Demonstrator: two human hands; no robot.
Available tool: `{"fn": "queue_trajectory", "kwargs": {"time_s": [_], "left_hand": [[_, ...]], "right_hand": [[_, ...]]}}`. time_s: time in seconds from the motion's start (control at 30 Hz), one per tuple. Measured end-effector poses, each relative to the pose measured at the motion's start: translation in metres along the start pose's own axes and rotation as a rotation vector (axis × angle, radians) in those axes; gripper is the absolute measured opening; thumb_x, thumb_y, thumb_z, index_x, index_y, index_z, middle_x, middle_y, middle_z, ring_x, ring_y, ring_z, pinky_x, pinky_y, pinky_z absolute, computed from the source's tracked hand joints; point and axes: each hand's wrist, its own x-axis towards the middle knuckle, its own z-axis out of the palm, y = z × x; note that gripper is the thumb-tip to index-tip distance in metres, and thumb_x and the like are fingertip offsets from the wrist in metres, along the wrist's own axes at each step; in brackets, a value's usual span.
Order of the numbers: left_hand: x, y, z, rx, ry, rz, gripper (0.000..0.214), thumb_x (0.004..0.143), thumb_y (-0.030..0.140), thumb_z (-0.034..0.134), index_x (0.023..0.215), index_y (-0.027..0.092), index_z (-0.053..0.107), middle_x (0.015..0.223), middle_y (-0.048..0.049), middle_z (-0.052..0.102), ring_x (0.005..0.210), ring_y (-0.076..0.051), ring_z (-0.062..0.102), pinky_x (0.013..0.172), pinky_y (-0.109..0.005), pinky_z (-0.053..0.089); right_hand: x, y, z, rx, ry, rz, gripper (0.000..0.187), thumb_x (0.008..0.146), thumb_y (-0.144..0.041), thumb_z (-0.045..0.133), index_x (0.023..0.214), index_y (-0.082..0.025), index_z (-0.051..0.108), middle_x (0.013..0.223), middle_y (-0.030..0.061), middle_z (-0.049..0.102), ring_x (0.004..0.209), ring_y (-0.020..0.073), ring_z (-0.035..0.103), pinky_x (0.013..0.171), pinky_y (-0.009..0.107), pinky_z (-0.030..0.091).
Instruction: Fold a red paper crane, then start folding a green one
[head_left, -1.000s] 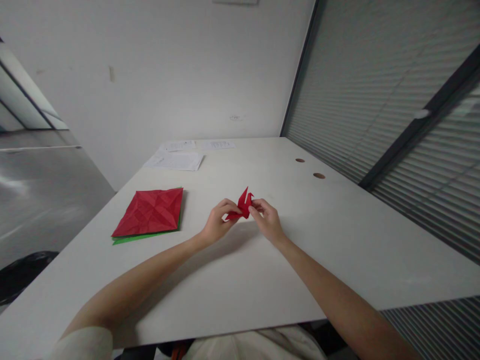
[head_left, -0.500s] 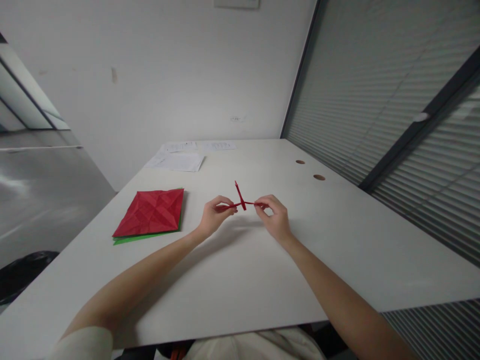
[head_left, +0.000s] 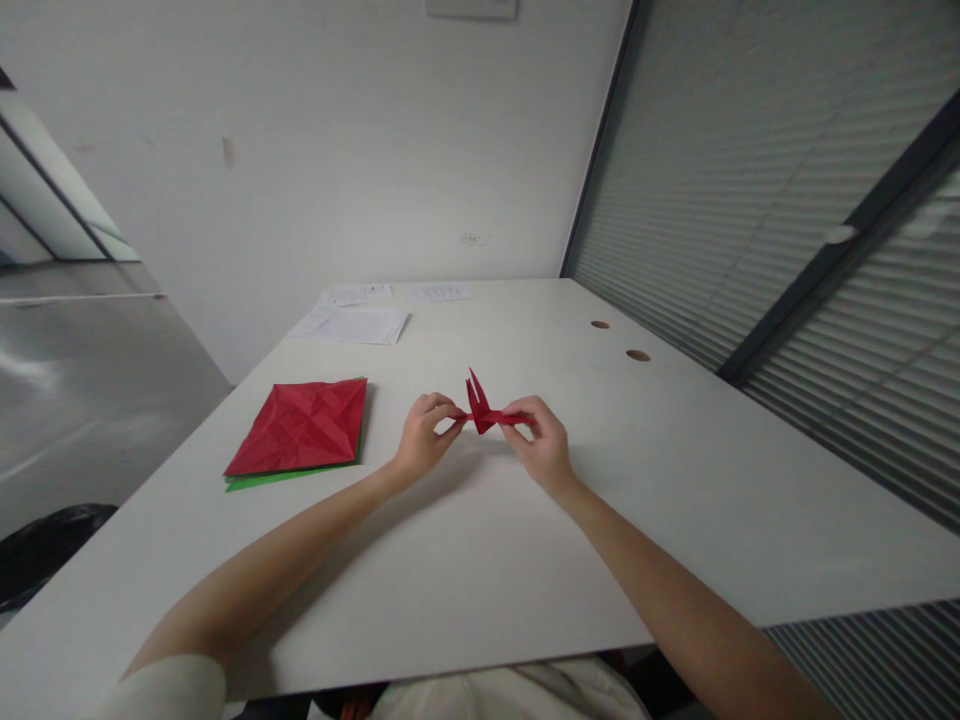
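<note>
A red folded paper crane [head_left: 481, 408] is held just above the white table, between my two hands. Its two narrow points stick upward in the middle, and flat flaps reach out to either side. My left hand [head_left: 429, 430] pinches the left flap between thumb and fingers. On the other side, my right hand [head_left: 541, 438] is closed on the right flap, part of which shows past the fingertips. To the left of my left hand lies a creased red paper sheet [head_left: 304, 425], on top of green paper [head_left: 292, 478].
White printed sheets [head_left: 356, 322] lie toward the back left of the table [head_left: 480, 560]. Two round holes pierce the tabletop at right, one being the nearer hole [head_left: 638, 355]. Blinds [head_left: 750, 200] run along the right side; a black bag [head_left: 52, 545] is at lower left.
The crane has turned in my hands, so its two upright points now show apart and its right flap appears wider. Both hands have shifted slightly.
</note>
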Motion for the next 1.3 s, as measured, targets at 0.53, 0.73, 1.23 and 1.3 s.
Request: {"fn": "queue_trajectory", "kwargs": {"time_s": [0.53, 0.73, 1.23, 1.3], "left_hand": [[0.009, -0.005, -0.003, -0.533, -0.100, -0.334, 0.022, 0.081, 0.036, 0.069, 0.086, 0.015, 0.072, 0.086, -0.0091, 0.070, 0.081, -0.020, 0.065, 0.077, -0.032, 0.049], [0.008, 0.006, 0.003, -0.904, -0.147, -0.570, 0.029, 0.064, 0.038, 0.083, 0.077, 0.013, 0.073, 0.080, -0.0068, 0.072, 0.075, -0.019, 0.065, 0.077, -0.032, 0.050], [0.001, 0.013, 0.011, -0.881, -0.136, -0.688, 0.031, 0.062, 0.024, 0.080, 0.089, 0.015, 0.069, 0.091, -0.0069, 0.069, 0.084, -0.019, 0.062, 0.077, -0.031, 0.048], [0.001, 0.014, 0.011, -0.804, -0.010, -0.771, 0.034, 0.063, 0.023, 0.077, 0.095, 0.018, 0.064, 0.096, -0.0055, 0.066, 0.087, -0.017, 0.062, 0.074, -0.028, 0.048]], "right_hand": [[-0.005, 0.012, -0.001, 0.016, -0.100, 0.051, 0.061, 0.072, -0.032, 0.077, 0.125, -0.030, 0.047, 0.110, 0.0054, 0.056, 0.082, 0.0169, 0.062, 0.074, 0.034, 0.052], [-0.011, 0.007, 0.004, 0.054, -0.205, 0.093, 0.048, 0.076, -0.032, 0.074, 0.119, -0.029, 0.053, 0.103, 0.0048, 0.059, 0.083, 0.0177, 0.060, 0.075, 0.034, 0.051], [-0.007, 0.009, 0.011, 0.291, -0.159, 0.160, 0.015, 0.073, -0.033, 0.076, 0.086, -0.025, 0.073, 0.101, 0.0059, 0.064, 0.095, 0.0216, 0.063, 0.085, 0.037, 0.054], [-0.004, 0.010, 0.008, 0.201, -0.072, 0.120, 0.015, 0.075, -0.032, 0.074, 0.089, -0.026, 0.073, 0.101, 0.0063, 0.064, 0.095, 0.0215, 0.062, 0.085, 0.038, 0.054]]}}
